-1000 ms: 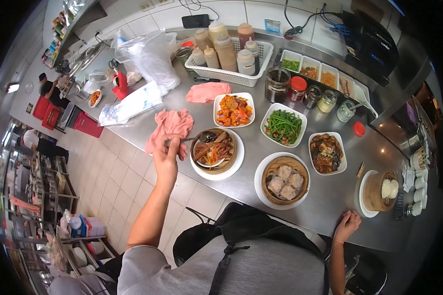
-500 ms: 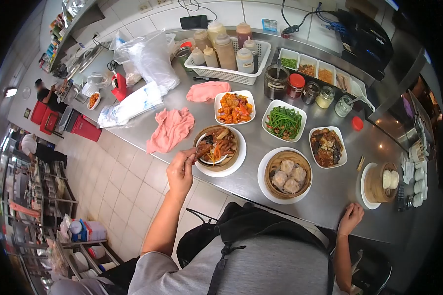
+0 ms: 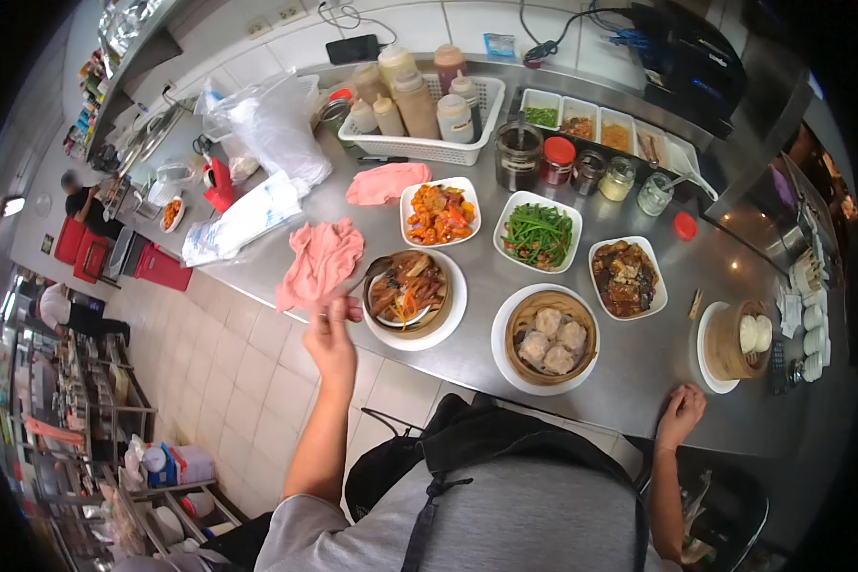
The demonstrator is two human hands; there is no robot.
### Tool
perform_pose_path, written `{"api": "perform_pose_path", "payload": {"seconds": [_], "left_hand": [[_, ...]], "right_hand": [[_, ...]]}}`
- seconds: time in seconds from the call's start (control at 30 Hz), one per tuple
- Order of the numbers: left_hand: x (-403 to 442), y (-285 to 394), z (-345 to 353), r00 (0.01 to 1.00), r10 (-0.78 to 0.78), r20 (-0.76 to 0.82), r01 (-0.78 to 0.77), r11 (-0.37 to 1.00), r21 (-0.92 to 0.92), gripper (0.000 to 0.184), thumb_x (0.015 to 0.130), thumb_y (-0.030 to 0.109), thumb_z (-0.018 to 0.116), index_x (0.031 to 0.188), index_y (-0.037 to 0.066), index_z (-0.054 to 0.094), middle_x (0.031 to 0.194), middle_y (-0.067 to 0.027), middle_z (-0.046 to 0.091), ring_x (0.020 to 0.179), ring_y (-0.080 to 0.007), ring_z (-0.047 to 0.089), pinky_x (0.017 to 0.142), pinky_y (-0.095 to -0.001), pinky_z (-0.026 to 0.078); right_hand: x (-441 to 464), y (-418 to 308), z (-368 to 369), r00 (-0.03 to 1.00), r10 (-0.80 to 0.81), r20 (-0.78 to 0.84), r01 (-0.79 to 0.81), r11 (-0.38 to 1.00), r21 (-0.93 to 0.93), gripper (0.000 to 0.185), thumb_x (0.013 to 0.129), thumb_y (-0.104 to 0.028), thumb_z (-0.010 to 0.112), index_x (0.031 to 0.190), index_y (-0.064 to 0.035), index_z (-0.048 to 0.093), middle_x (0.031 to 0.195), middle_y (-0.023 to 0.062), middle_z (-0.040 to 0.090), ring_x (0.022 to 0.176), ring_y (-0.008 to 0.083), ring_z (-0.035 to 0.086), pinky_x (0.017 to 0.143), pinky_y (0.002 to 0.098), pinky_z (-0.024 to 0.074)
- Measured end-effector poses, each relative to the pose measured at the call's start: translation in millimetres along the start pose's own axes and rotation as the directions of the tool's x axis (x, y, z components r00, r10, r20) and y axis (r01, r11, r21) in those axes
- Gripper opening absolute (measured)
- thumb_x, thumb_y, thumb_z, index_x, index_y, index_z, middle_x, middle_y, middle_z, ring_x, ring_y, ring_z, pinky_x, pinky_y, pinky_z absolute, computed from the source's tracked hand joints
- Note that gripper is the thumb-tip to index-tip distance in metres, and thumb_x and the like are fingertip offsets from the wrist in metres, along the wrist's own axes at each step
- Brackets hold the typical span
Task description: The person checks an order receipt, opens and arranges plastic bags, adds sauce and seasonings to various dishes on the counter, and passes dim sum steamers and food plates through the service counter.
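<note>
My left hand (image 3: 332,336) is closed in a pinch just left of a bamboo steamer (image 3: 445,315) holding braised chicken feet (image 3: 419,286) and shredded carrot. A thin dark edge runs from the steamer's left rim toward my fingers; what they pinch cannot be made out. Under that steamer lies a white plate (image 3: 459,310). My right hand (image 3: 682,412) rests at the counter's front edge with fingers curled and nothing visible in it. Between the hands, another steamer (image 3: 513,348) of several shumai (image 3: 560,359) sits on a plate. Near my right hand stands a steamer (image 3: 723,343) with white buns (image 3: 755,333).
White bowls hold green beans (image 3: 539,234), saucy orange pieces (image 3: 439,214) and a dark braised dish (image 3: 626,276). Behind are a basket of squeeze bottles (image 3: 419,143), jars (image 3: 558,157) and topping trays (image 3: 596,129). Pink cloths (image 3: 319,262) and plastic bags (image 3: 267,143) lie left. Two people are far left.
My left hand has drawn back left and slightly down from the chicken feet steamer's rim. My right hand keeps its place on the edge. The view has shifted slightly.
</note>
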State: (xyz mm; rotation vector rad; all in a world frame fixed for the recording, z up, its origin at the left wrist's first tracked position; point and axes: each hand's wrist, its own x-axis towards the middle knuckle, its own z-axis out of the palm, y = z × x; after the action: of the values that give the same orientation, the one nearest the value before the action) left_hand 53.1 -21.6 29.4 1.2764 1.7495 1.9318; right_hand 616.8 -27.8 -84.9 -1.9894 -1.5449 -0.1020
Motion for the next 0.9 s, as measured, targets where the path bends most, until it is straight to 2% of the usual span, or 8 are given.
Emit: {"api": "perform_pose_path", "payload": {"seconds": [0.07,0.17,0.4,0.5,0.6,0.67,0.8,0.9], "left_hand": [[17.6,-1.1,7.7,0.977,-0.194,-0.093,0.158,0.940,-0.303,0.019,0.099,0.018,0.053,0.100,0.000,0.056,0.081,-0.0157,0.067,0.059,-0.0179,0.060,0.054,-0.0280,0.049],[45.5,9.4,34.4,0.939,-0.334,0.079,0.316,0.748,-0.583,0.020,0.099,0.020,0.050,0.101,0.001,0.056,0.079,-0.0165,0.066,0.059,-0.0180,0.062,0.053,-0.0277,0.050],[65.9,33.7,252.5,0.833,-0.194,0.518,0.457,0.769,-0.448,0.021,0.101,0.019,0.050,0.110,0.001,0.055,0.084,-0.0121,0.066,0.068,-0.0166,0.064,0.063,-0.0290,0.055],[73.5,5.9,353.2,0.836,-0.051,0.546,0.299,0.877,-0.376,0.016,0.102,0.014,0.047,0.107,0.003,0.056,0.084,-0.0101,0.066,0.068,-0.0154,0.064,0.062,-0.0274,0.054],[78.9,-20.5,414.9,0.874,0.110,0.473,-0.093,0.994,-0.060,0.012,0.098,0.013,0.052,0.099,0.003,0.060,0.076,-0.0103,0.067,0.062,-0.0190,0.065,0.059,-0.0312,0.052],[79.9,-32.7,431.8,0.856,0.183,0.483,-0.252,0.964,0.082,0.015,0.092,0.021,0.061,0.097,0.006,0.062,0.075,-0.0147,0.067,0.066,-0.0300,0.067,0.062,-0.0386,0.051],[99.7,2.9,417.4,0.868,0.196,0.457,-0.334,0.910,0.245,0.026,0.088,0.036,0.065,0.095,0.012,0.064,0.077,-0.0152,0.067,0.072,-0.0347,0.067,0.065,-0.0460,0.051],[152.7,-23.5,409.9,0.849,0.465,0.252,-0.529,0.740,0.416,0.027,0.082,0.023,0.068,0.103,0.007,0.065,0.104,-0.0149,0.059,0.097,-0.0335,0.058,0.080,-0.0428,0.050]], "right_hand": [[-3.7,-3.8,0.4,0.999,-0.045,0.021,0.045,0.999,-0.014,0.018,0.092,-0.015,0.055,0.087,0.0007,0.061,0.105,0.0124,0.060,0.101,0.0325,0.053,0.090,0.0417,0.0395],[-2.2,-10.5,-2.2,0.997,-0.060,0.045,0.061,0.998,-0.013,0.013,0.088,-0.012,0.057,0.087,-0.0003,0.061,0.110,0.0106,0.060,0.104,0.0315,0.052,0.092,0.0420,0.0379],[1.9,-20.1,-6.8,0.999,-0.038,0.006,0.038,0.999,0.014,0.010,0.086,-0.010,0.058,0.082,-0.0018,0.059,0.108,0.0089,0.060,0.104,0.0309,0.052,0.092,0.0422,0.0370],[0.4,-15.9,-3.5,1.000,-0.025,-0.011,0.026,1.000,0.005,0.009,0.086,-0.010,0.058,0.081,-0.0016,0.059,0.108,0.0088,0.060,0.104,0.0307,0.053,0.092,0.0422,0.0369],[1.6,-16.1,-4.7,1.000,-0.010,0.002,0.010,1.000,0.010,0.008,0.084,-0.008,0.059,0.080,-0.0010,0.059,0.107,0.0095,0.061,0.103,0.0311,0.052,0.093,0.0424,0.0369],[2.7,-17.5,-4.9,1.000,0.004,0.019,-0.004,1.000,0.012,0.007,0.084,-0.007,0.060,0.080,-0.0007,0.059,0.107,0.0101,0.061,0.104,0.0314,0.052,0.094,0.0424,0.0368],[3.9,-16.3,-3.3,1.000,-0.004,0.017,0.003,1.000,0.020,0.008,0.084,-0.008,0.060,0.080,-0.0009,0.059,0.107,0.0103,0.060,0.104,0.0313,0.052,0.094,0.0426,0.0366],[3.2,-18.3,-6.1,1.000,0.001,0.026,-0.002,1.000,0.013,0.008,0.084,-0.008,0.059,0.081,-0.0010,0.058,0.107,0.0103,0.060,0.104,0.0313,0.052,0.094,0.0424,0.0365]]}}
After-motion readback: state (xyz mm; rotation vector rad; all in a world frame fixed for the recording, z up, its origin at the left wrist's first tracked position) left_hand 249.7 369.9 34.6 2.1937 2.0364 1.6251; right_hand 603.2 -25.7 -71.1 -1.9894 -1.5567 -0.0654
